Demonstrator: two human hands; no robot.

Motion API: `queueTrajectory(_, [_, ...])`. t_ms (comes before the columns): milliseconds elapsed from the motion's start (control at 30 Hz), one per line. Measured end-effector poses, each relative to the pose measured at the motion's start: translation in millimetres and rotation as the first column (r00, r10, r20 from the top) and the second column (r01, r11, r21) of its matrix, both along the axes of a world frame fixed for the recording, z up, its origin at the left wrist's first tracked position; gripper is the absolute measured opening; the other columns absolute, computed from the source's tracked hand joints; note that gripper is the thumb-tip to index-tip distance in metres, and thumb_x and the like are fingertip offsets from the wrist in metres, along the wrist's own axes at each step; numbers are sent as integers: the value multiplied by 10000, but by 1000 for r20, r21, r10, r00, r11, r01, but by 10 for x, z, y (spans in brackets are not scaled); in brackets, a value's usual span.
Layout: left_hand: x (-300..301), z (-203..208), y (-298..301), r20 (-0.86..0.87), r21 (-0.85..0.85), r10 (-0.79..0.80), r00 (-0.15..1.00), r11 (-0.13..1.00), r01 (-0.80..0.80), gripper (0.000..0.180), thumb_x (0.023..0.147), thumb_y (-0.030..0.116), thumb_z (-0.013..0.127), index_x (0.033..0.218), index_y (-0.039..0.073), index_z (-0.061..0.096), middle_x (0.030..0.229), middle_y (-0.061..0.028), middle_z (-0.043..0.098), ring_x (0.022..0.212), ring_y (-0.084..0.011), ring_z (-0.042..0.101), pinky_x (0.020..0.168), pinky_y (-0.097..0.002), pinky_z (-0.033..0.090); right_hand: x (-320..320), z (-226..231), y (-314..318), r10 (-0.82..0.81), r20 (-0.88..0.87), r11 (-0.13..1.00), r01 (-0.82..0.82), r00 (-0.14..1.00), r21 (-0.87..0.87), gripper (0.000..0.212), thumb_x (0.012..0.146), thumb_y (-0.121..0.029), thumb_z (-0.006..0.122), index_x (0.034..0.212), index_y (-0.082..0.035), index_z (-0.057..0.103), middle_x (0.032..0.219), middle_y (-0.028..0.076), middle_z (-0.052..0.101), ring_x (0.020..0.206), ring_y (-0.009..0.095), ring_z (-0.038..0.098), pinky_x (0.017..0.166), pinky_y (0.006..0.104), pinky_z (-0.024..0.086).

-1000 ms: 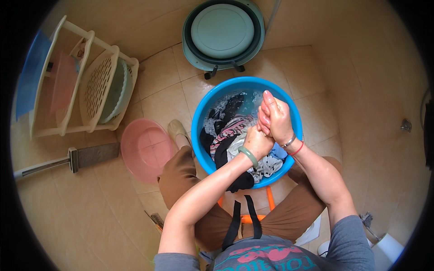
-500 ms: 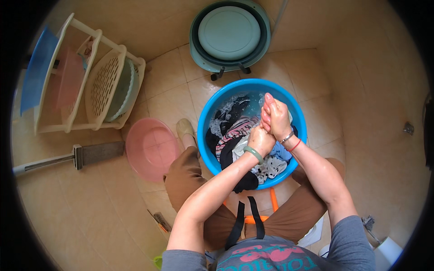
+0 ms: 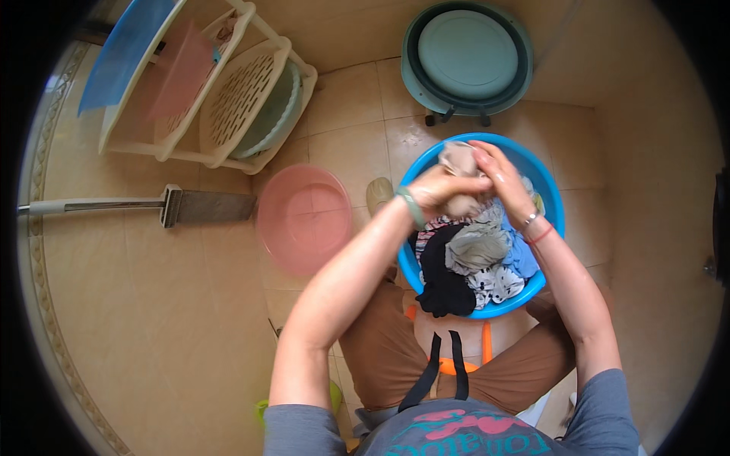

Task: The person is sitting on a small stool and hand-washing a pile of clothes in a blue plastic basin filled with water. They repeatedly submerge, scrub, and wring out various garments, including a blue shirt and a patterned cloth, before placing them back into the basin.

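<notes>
Over the blue basin (image 3: 557, 228), my left hand (image 3: 439, 187) and my right hand (image 3: 506, 181) are closed around a crumpled beige cloth (image 3: 458, 157). Part of it bulges above the fingers and part hangs below, so its kind does not show. Laundry fills the basin beneath: a black garment (image 3: 439, 266), a balled grey-beige cloth (image 3: 480, 245), a white piece with black spots (image 3: 498, 286) and a light blue cloth (image 3: 520, 247). Striped fabric (image 3: 427, 229) peeks out under my left wrist. The black garment hangs over the near rim.
To the left of the basin is a pink basin (image 3: 304, 220) on the tiled floor, with a flat-headed mop (image 3: 209, 207) farther left. A cream rack (image 3: 251, 83) stands at the far left. Folded green-grey basins (image 3: 468, 55) lean by the back wall. An orange stool (image 3: 454, 366) shows between my legs.
The whole view has shifted, so the basin sits farther right. My hands were clasped tightly together; now they are farther apart, with the beige cloth plainly showing between them.
</notes>
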State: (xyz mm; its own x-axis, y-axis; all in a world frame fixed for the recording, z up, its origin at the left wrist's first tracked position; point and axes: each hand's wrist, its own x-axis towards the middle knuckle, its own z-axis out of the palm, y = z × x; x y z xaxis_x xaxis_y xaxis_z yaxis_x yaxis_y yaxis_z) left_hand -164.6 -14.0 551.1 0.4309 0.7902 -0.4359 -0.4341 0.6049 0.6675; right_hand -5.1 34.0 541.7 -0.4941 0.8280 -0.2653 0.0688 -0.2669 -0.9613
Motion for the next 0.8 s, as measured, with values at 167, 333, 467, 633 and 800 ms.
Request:
queueTrajectory(167, [-1753, -196, -782, -43, -34, 185, 982, 982, -186, 437, 889, 170, 643, 1283, 71, 482, 1184, -99, 591, 1013, -210, 625, 774, -373, 582, -1678, -248, -512, 144, -228, 907, -220, 963, -359, 725, 873, -462, 636, 1394, -50, 346, 1294, 152, 497, 1151, 226, 532, 883, 369, 502])
queueTrajectory(333, [-3011, -1118, -1601, 65, -243, 567, 821, 807, -538, 331, 915, 151, 598, 1232, 97, 521, 1149, -71, 603, 996, -196, 621, 749, -349, 574, -3151, -1012, -1055, 303, -326, 789, -428, 895, -442, 637, 909, -434, 591, 1402, -102, 362, 1292, 87, 486, 1163, 196, 488, 915, 404, 446])
queueTrajectory(467, [-3713, -1855, -2124, 91, -335, 662, 744, 724, -603, 294, 918, 148, 593, 1201, 97, 533, 1127, -78, 604, 968, -200, 620, 753, -352, 567, -3988, -1860, -1375, 417, -290, 639, -505, 861, -581, 647, 912, -553, 517, 1378, -122, 393, 1307, 61, 481, 1177, 203, 464, 953, 419, 421])
queueTrajectory(633, [-4421, -2661, -2441, 86, -438, 822, 563, 538, -720, 344, 916, 142, 595, 1235, 44, 512, 1168, -105, 594, 1010, -248, 607, 886, -387, 520, -4774, -2610, -1554, 556, -210, 546, -544, 804, -638, 756, 929, -648, 341, 1446, -97, 339, 1506, 103, 314, 1394, 239, 274, 1124, 482, 201])
queueTrajectory(800, [-4972, -3683, -2534, 93, -515, 838, 538, 503, -694, 391, 917, 164, 601, 1270, 36, 491, 1227, -127, 569, 1102, -248, 569, 933, -392, 496, -5311, -3586, -1510, 830, 411, 440, -896, 377, -66, 622, 964, -565, 289, 1399, -133, 401, 1401, 165, 447, 1291, 259, 435, 1071, 536, 261])
